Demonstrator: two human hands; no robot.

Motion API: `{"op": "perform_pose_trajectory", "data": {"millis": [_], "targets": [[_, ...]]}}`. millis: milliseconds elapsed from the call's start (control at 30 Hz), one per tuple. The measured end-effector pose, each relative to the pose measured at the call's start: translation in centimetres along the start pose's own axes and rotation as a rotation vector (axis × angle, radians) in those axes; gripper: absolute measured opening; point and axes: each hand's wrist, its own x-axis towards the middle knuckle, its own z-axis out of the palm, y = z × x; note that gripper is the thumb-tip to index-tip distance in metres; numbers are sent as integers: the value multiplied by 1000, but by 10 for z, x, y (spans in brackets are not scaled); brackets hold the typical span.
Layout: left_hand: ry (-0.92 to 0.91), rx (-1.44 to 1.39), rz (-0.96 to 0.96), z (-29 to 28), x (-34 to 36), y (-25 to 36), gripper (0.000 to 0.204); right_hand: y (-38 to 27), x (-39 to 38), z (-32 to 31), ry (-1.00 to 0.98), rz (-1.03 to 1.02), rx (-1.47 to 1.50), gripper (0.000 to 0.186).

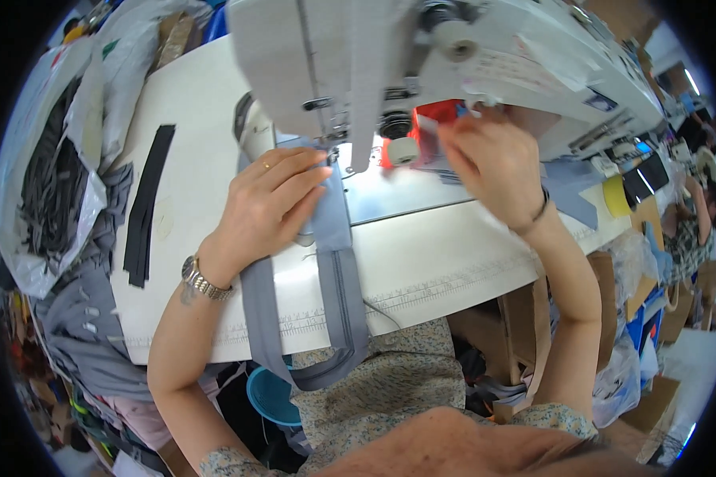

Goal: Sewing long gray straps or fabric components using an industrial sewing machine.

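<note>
My left hand [270, 203] lies with fingers stretched out, pressing grey fabric [332, 219] flat beside the needle area of a white sewing machine [282, 67]. From there a long grey strap [344, 294] loops down over the table's front edge towards my lap and comes back up under my left wrist. My right hand [497, 163] is raised to the right of the machine head, near a red box-like thing [440, 114] and a white thread spool [403, 150]. Its fingers are bent and blurred; whether they hold anything cannot be made out.
Black strips [149, 207] lie on the white table [195, 151] at left. Beyond them hangs a clear bag of dark strips [52, 183]. Grey pieces [573, 195] and a yellow tape roll [615, 196] sit at right. Below the edge is a blue bucket [272, 395].
</note>
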Motion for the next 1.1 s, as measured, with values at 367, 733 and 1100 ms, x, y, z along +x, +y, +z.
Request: {"op": "perform_pose_trajectory", "data": {"millis": [367, 733, 1100], "targets": [[82, -60, -183, -9, -2, 15, 17, -53, 17, 16, -297, -52, 488, 29], [-72, 295, 230, 5, -5, 23, 27, -75, -7, 35, -141, -414, 326, 17], [-146, 199, 140, 1, -3, 23, 31, -75, -6, 37, -175, -340, 367, 11]]}}
